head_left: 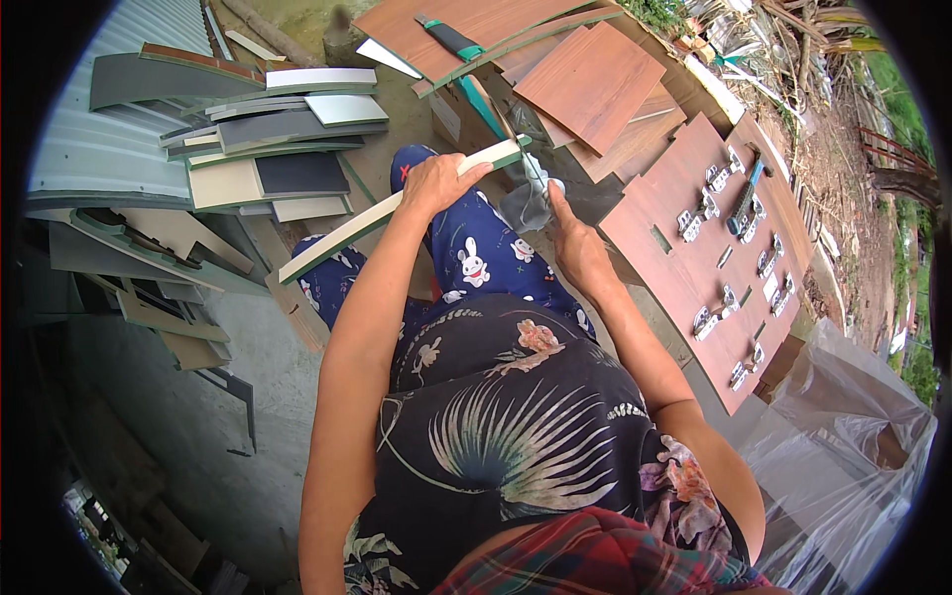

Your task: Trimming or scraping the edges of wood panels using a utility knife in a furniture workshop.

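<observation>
A long narrow strip of board (347, 233), cream on its face with a green edge, slants across above my thighs. My left hand (436, 188) is closed around it near its far end. Just to the right, my right hand (580, 248) is closed at a crumpled pale cloth (536, 180), its index finger stretched along it beside the strip's end. Part of that grip is hidden, and I cannot tell whether something else is under the cloth. A teal tool-like piece (479, 104) lies just beyond the strip's far end, partly covered.
Stacked board offcuts (288, 129) stand at the left. At the far side, a teal-and-black utility knife (451, 40) lies on brown boards (590, 84). On the right, a brown panel (684, 268) carries several metal hinges (709, 317) and a hammer (748, 193). Clear plastic sheeting (843, 436) lies nearer.
</observation>
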Motion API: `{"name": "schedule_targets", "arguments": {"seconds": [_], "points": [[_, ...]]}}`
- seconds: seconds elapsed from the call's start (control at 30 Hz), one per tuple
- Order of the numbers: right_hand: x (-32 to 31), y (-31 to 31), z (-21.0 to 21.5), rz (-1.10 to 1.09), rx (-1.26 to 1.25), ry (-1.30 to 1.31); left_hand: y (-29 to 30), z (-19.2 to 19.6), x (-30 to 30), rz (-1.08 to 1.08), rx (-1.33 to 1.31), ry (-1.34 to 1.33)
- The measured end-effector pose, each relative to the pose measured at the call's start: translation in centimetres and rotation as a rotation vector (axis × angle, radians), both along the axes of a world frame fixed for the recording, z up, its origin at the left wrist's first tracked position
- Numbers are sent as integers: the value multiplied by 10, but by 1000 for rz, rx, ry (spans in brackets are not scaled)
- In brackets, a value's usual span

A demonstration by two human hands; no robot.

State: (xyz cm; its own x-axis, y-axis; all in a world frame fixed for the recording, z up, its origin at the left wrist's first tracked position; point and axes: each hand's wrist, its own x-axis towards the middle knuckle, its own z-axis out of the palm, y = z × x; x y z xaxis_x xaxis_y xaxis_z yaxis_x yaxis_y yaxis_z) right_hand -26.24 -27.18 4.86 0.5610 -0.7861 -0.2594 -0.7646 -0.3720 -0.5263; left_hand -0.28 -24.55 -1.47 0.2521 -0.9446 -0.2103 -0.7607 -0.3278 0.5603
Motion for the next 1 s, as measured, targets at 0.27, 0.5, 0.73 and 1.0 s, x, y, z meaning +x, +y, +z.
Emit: {"name": "schedule_targets", "arguments": {"seconds": [0.27,0.5,0.73,1.0], "points": [[3,-7,0,28,-43,-16,0,-5,-2,9,-33,-30],[26,-20,-16,23,-41,29,4,-5,-1,2,-40,4],[-10,12,11,3,15,138,1,-5,-2,1,-32,8],[36,-27,-26,29,-89,35,4,-7,-4,9,-41,-7]]}}
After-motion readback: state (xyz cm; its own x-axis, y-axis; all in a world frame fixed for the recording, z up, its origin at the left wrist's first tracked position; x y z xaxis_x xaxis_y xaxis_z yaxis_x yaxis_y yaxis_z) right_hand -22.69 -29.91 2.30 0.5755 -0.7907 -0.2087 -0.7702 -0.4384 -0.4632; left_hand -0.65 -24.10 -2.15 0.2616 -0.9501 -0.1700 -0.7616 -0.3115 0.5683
